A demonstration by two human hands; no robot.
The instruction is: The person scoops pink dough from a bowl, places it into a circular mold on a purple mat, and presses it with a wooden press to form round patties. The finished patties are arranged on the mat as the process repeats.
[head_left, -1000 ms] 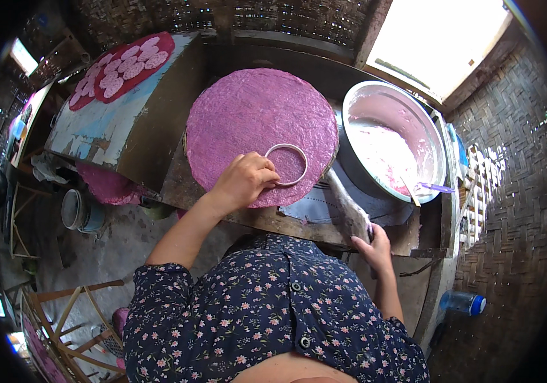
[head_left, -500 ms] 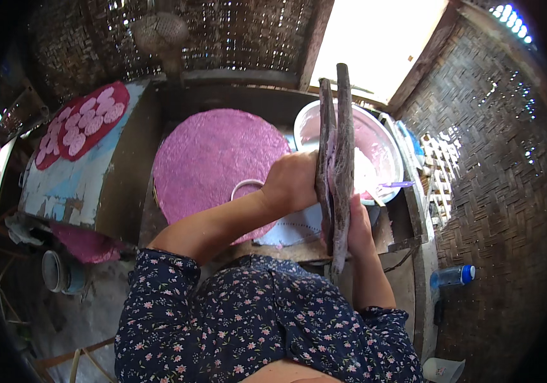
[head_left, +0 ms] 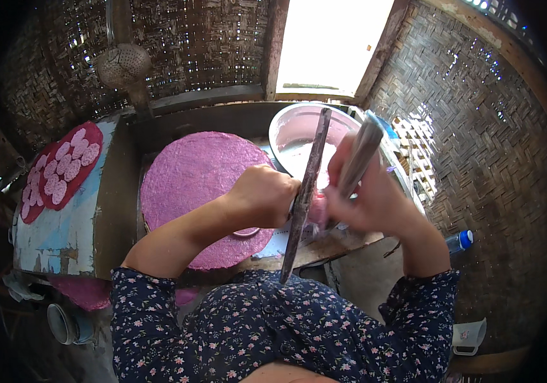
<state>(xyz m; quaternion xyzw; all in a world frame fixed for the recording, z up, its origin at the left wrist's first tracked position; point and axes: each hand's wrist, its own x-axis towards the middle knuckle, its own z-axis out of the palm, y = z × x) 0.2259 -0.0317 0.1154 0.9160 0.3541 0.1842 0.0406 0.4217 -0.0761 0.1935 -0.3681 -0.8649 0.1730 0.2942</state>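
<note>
Head view: left hand (head_left: 265, 195) and right hand (head_left: 379, 195) grip sticks (head_left: 313, 159) above bench (head_left: 321, 256), woven wall (head_left: 209, 48) behind.

Both arms bend at the elbow, one on each side of the shirt (head_left: 241, 338). The left forearm (head_left: 187, 233) slants inward to the left hand (head_left: 262, 196), a tight fist ahead of the shirt's middle, back of the hand upward, wrist nearly straight. The right forearm (head_left: 428, 239) leans inward too, more steeply; the right hand (head_left: 375, 195), blurred, is farther right of the shirt's middle, apart from the left, fingers curled in a grip.
</note>
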